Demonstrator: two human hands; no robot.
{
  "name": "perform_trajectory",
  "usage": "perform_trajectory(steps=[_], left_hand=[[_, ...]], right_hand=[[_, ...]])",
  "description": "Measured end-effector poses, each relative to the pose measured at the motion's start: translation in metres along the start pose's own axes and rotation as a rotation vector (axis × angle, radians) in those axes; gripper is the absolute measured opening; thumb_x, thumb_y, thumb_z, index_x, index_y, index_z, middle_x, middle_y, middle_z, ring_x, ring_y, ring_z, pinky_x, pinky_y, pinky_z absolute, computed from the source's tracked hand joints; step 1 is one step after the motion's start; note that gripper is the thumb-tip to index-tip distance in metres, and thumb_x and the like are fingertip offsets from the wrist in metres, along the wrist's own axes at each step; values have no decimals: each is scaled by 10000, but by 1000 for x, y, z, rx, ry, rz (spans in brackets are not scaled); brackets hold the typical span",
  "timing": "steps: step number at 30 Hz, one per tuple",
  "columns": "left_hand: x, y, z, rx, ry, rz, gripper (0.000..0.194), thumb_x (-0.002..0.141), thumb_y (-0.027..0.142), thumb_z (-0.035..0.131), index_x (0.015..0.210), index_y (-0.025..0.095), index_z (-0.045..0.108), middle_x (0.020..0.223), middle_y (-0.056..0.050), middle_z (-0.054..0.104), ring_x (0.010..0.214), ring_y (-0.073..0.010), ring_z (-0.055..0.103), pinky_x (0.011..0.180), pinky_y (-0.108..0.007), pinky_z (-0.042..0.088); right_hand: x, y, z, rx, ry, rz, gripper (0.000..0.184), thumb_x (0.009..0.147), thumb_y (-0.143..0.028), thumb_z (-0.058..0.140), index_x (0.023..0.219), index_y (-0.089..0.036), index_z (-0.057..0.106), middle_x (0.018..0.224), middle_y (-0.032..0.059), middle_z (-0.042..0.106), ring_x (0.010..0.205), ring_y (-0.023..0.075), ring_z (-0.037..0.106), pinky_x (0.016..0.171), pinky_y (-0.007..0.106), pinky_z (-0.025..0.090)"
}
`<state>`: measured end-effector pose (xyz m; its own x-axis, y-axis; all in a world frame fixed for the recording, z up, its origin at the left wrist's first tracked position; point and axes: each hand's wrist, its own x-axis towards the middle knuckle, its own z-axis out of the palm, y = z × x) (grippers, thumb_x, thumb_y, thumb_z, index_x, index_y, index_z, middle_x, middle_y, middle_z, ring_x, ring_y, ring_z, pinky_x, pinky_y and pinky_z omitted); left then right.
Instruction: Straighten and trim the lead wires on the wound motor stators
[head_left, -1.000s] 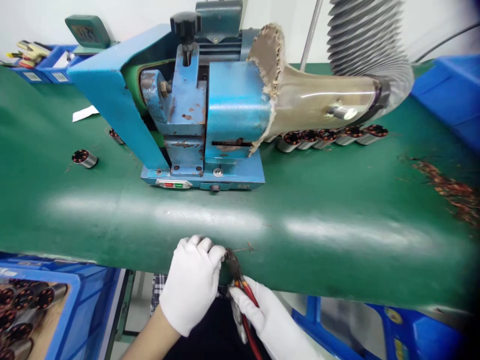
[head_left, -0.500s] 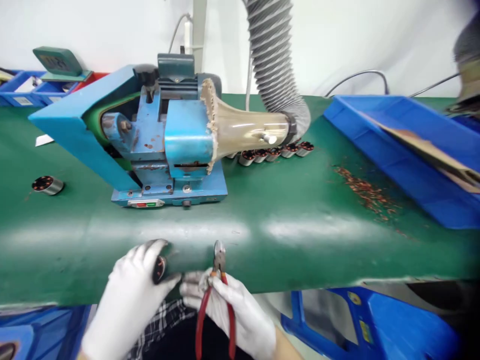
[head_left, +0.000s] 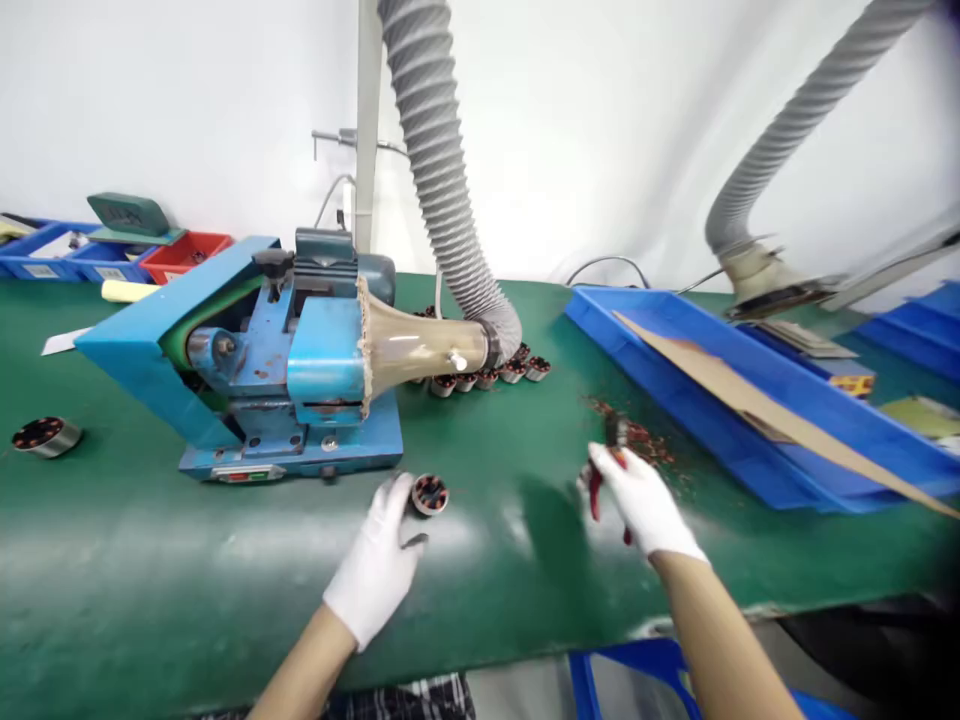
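My left hand [head_left: 379, 570], in a white glove with dark fingertips, curls around the left side of a stator [head_left: 430, 495], a short metal cylinder with copper windings. It is just above or on the green bench; I cannot tell which. My right hand [head_left: 637, 500], also gloved, grips red-handled cutting pliers [head_left: 595, 492], blurred by motion. The dark jaws point away from me, over a scatter of copper wire scraps [head_left: 651, 445]. Another stator [head_left: 46, 437] lies on its side at the far left. Several more stators [head_left: 537, 369] stand in rows behind the machine's nozzle.
A blue belt machine [head_left: 322, 350] with a grey suction hose [head_left: 439, 150] occupies the left middle of the bench [head_left: 480, 590]. To the right lies a blue tray [head_left: 675, 440] holding cardboard [head_left: 750, 400]. Small bins [head_left: 187, 256] line the back left, and a second hose [head_left: 780, 130] hangs at right.
Both hands have moved forward from the bench's front edge and apart. The pliers have gone right to the copper scraps, and the stator in my left hand now lies before the machine. The view has shifted.
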<state>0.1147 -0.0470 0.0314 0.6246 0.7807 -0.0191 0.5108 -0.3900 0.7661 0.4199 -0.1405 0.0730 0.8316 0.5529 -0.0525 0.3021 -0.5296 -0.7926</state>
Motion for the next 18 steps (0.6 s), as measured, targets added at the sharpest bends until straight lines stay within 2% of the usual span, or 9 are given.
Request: perform_trajectory(steps=[1,3,7,9,11,15,18], left_hand=[[7,6,9,35,23,65,645,723,68,537,1318,189,323,1366,-130,388,1273,-223,368,1000,-361,380],[11,8,17,118,41,158,648,724,43,525,1321,194,320,1408,-134,333,1294,-233,332,1015,-389,363],[-4,-2,4,249,-29,226,384,739,85,544,1084,253,548,1278,-60,516,1183,-223,477,986,-385,410],[-11,-7,-6,300,-57,254,305,757,126,547,1022,274,576,1238,-37,554,1153,-222,507,953,-373,449],[-13,-10,-11,348,-64,301,295,774,160,545,1042,280,569,1221,-40,573,1129,-228,532,914,-364,484],[-9,-18,-8,428,-39,400,293,770,176,557,1044,280,570,1182,-42,607,1100,-240,561,881,-345,508],[-6,-25,-4,466,-25,478,303,759,190,570,1046,286,563,1153,-21,627,1104,-231,561,881,-320,507]], right_hand=[[-1,3,1,-113,18,-18,265,726,-473,520,638,-226,477,555,37,559,662,282,605,708,469,442],[-5,12,8,-307,63,-61,247,700,-448,565,642,-214,512,553,50,546,664,316,585,699,503,407],[-8,27,24,-550,162,-184,327,768,-423,500,845,-120,592,833,213,598,889,420,530,771,578,328],[-8,26,29,-607,180,-259,391,809,-403,453,943,-63,593,960,271,572,987,434,487,830,584,294],[-9,20,37,-625,137,-364,380,836,-384,433,981,-76,601,1037,245,568,1046,387,475,907,532,280],[-3,-3,70,-593,-29,-572,275,852,-351,457,1027,-206,611,1117,90,596,1085,252,498,964,373,322],[14,-22,96,-560,-6,-576,370,851,-360,486,1139,-140,555,1191,154,540,1135,276,464,972,395,324]])
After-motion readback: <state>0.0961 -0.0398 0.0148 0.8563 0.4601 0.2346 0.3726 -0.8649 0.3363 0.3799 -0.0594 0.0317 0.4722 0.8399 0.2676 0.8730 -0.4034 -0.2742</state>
